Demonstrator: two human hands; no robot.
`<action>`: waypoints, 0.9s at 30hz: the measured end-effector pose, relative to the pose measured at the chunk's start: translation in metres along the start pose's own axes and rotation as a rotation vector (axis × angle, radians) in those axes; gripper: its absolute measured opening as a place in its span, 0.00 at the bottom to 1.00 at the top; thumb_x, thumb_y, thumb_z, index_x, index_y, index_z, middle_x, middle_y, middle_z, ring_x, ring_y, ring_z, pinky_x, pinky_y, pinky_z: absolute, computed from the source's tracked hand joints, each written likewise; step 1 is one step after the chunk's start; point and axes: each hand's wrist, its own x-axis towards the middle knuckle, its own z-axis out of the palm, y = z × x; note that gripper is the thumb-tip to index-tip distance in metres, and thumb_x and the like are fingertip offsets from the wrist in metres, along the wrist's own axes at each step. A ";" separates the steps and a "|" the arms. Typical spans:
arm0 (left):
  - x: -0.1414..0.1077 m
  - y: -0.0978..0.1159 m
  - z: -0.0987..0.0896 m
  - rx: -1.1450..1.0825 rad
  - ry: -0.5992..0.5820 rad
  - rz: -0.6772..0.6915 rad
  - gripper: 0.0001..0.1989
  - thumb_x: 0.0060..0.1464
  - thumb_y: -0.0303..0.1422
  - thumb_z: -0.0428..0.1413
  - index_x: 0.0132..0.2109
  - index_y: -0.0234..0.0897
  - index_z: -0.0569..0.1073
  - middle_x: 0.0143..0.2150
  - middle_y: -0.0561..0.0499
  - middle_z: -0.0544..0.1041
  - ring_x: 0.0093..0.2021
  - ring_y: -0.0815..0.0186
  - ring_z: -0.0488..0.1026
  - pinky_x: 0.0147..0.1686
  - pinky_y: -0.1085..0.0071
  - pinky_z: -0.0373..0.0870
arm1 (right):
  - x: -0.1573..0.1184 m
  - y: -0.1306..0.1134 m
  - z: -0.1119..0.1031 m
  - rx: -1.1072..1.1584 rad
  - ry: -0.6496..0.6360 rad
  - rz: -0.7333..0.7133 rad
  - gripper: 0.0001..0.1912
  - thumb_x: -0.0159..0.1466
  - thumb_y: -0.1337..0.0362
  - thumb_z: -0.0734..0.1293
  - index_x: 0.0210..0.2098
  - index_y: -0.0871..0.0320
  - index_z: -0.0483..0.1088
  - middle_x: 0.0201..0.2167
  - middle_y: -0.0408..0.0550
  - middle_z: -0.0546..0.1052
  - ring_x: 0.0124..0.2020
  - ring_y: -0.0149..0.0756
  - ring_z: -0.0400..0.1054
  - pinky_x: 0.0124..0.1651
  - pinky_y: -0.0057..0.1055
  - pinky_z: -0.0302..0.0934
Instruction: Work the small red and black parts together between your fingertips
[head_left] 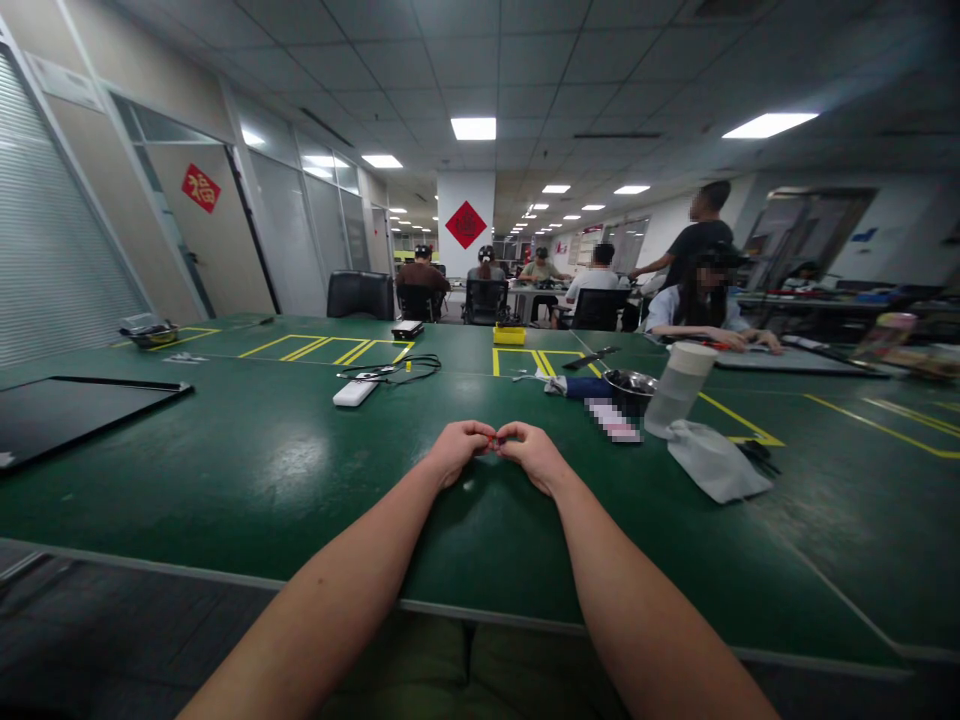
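Both my hands meet above the middle of the green table [315, 520], fingertips nearly touching. My left hand [457, 450] pinches one side of a small reddish piece [493, 442], and my right hand [534, 452] pinches the other side. The piece is too small and too covered by fingers to name. Beyond my left hand lies a white power bank [355, 390] with a black cable [409, 368] beside it. To the right of my right hand lies a pixelated pinkish flat object [613, 420].
On the right stand a metal bowl [631, 385], a frosted cup [681, 390] and a white pouch [716, 460]. A yellow box [509, 336] sits at the far edge. At left lies a black flat panel [75, 415]. A person [705, 310] works across the table at right.
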 end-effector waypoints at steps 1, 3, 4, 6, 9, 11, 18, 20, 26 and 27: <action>0.000 0.001 0.000 -0.015 0.000 0.002 0.09 0.41 0.20 0.56 0.33 0.30 0.75 0.29 0.46 0.77 0.28 0.69 0.74 0.32 0.74 0.70 | 0.000 0.000 0.000 -0.002 0.000 -0.021 0.12 0.44 0.70 0.71 0.30 0.61 0.71 0.26 0.44 0.76 0.29 0.33 0.71 0.37 0.30 0.66; 0.001 0.002 -0.001 -0.052 0.016 -0.008 0.09 0.43 0.21 0.55 0.35 0.30 0.75 0.29 0.45 0.77 0.29 0.69 0.74 0.33 0.73 0.70 | 0.000 0.000 -0.001 0.005 -0.006 -0.047 0.12 0.44 0.70 0.71 0.30 0.61 0.71 0.27 0.45 0.76 0.31 0.34 0.71 0.39 0.32 0.65; 0.001 0.003 -0.001 -0.069 0.029 -0.018 0.10 0.44 0.22 0.55 0.36 0.30 0.75 0.30 0.45 0.77 0.29 0.68 0.74 0.33 0.73 0.71 | 0.001 0.001 -0.001 0.007 -0.007 -0.054 0.12 0.44 0.69 0.71 0.30 0.61 0.71 0.28 0.45 0.77 0.31 0.34 0.71 0.40 0.32 0.64; 0.001 0.004 -0.001 -0.098 0.045 -0.033 0.11 0.45 0.23 0.56 0.39 0.30 0.75 0.32 0.44 0.78 0.29 0.68 0.75 0.32 0.72 0.72 | 0.002 0.003 -0.002 0.004 -0.002 -0.061 0.13 0.44 0.69 0.71 0.31 0.61 0.71 0.29 0.45 0.77 0.31 0.34 0.71 0.40 0.32 0.64; 0.000 0.006 0.000 -0.125 0.052 -0.048 0.12 0.47 0.24 0.56 0.42 0.31 0.75 0.36 0.42 0.78 0.30 0.67 0.75 0.32 0.72 0.72 | 0.002 0.005 -0.002 -0.012 0.003 -0.059 0.13 0.45 0.68 0.71 0.32 0.61 0.72 0.29 0.45 0.77 0.31 0.33 0.70 0.39 0.32 0.64; 0.000 0.007 0.001 -0.129 0.054 -0.059 0.12 0.48 0.24 0.56 0.42 0.30 0.75 0.37 0.41 0.78 0.30 0.67 0.76 0.33 0.71 0.73 | 0.002 0.004 -0.003 -0.018 0.003 -0.060 0.13 0.46 0.68 0.70 0.32 0.61 0.72 0.29 0.45 0.76 0.31 0.33 0.70 0.40 0.32 0.63; -0.002 0.007 0.003 -0.091 0.052 -0.050 0.12 0.45 0.24 0.59 0.41 0.31 0.75 0.34 0.44 0.78 0.31 0.67 0.75 0.35 0.71 0.72 | 0.000 0.001 -0.001 0.011 -0.001 -0.045 0.13 0.45 0.70 0.71 0.33 0.61 0.72 0.29 0.45 0.77 0.31 0.34 0.71 0.40 0.31 0.64; -0.002 0.006 0.003 -0.078 0.051 -0.035 0.13 0.44 0.23 0.60 0.40 0.31 0.75 0.33 0.44 0.78 0.31 0.67 0.75 0.35 0.71 0.71 | -0.001 0.000 -0.001 0.016 -0.006 -0.042 0.12 0.46 0.70 0.70 0.32 0.61 0.72 0.28 0.44 0.77 0.31 0.33 0.71 0.40 0.31 0.64; -0.003 0.005 0.004 -0.005 -0.003 0.018 0.11 0.41 0.21 0.59 0.36 0.29 0.76 0.31 0.46 0.78 0.29 0.69 0.73 0.34 0.73 0.70 | -0.001 -0.002 0.001 0.060 0.002 0.004 0.11 0.47 0.71 0.70 0.32 0.61 0.71 0.29 0.44 0.76 0.30 0.31 0.71 0.38 0.29 0.66; -0.003 0.005 0.004 -0.001 -0.003 0.018 0.10 0.41 0.22 0.60 0.36 0.29 0.76 0.31 0.46 0.77 0.29 0.70 0.73 0.34 0.73 0.69 | -0.001 -0.003 0.001 0.074 0.005 0.021 0.11 0.48 0.71 0.70 0.32 0.60 0.71 0.30 0.44 0.77 0.30 0.31 0.72 0.37 0.28 0.67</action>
